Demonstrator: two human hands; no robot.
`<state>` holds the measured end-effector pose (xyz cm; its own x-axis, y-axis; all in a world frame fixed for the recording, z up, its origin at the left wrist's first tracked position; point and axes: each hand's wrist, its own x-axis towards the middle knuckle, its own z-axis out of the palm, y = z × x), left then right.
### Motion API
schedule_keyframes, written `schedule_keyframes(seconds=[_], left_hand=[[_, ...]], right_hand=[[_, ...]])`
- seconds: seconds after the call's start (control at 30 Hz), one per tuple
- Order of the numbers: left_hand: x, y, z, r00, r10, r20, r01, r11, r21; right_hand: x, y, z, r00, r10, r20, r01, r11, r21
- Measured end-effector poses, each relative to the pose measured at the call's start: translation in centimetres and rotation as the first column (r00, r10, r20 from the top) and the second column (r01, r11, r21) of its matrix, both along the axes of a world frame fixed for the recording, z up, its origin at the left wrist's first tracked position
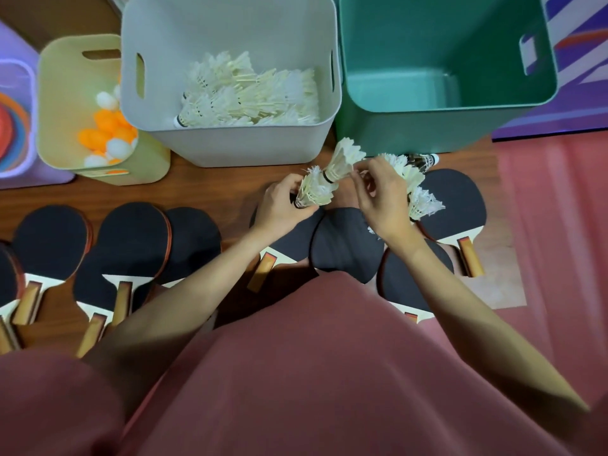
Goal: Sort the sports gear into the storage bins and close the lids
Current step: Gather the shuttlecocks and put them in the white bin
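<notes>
Head view: left hand [279, 205] grips feathered shuttlecocks [324, 182] stacked cone-in-cone (white, frayed) above flat black paddles [131, 238] on the wooden table [204, 189]. Right hand [383, 195], fingers pinched, holds more shuttlecocks [414, 179] before the smooth grey bin [230, 143] and green bin [427, 126].

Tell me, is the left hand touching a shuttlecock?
Touching. The head view shows the left hand wrapped around the base of a shuttlecock, its fingers closed on the cork end.
</notes>
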<state>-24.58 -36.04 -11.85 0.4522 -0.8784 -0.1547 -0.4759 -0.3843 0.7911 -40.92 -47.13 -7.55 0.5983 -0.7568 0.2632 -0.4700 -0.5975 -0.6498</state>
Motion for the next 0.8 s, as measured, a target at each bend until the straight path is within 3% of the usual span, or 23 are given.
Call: schedule_keyframes(seconds=[0.17,0.37,0.5,0.6,0.7,0.8], left_hand=[[-0.9,-0.5,0.7,0.999,-0.045,0.021,0.046,0.999,-0.026],[-1.3,-0.6,1.3,0.998,-0.054,0.014,0.054,0.998,-0.018],[-1.7,-1.1,1.6,0.999,-0.043,-0.007,0.043,0.999,-0.006],[-2.1,-1.2,1.7,0.999,-0.046,0.002,0.046,0.999,-0.004],[-2.4,-1.1,2.1,0.999,-0.051,0.006,0.052,0.999,-0.006],[-2.3,-0.7,2.5,0.999,-0.044,0.012,0.044,0.999,-0.002]], right_hand=[[-0.6,0.6,-1.0,0.995,0.095,-0.041,-0.092,0.992,0.084],[-2.1,-0.1,-0.6,0.997,0.079,-0.008,-0.077,0.986,0.147],[-3.4,-1.2,-1.0,0.997,-0.08,0.021,0.076,0.982,0.174],[-4.7,-3.0,-2.4,0.946,-0.203,-0.254,0.234,0.967,0.1],[-5.4,-4.0,-3.0,0.798,-0.197,-0.57,0.239,0.971,-0.001],[-5.0,-4.1,-2.7,0.748,-0.198,-0.633,0.211,0.976,-0.055]])
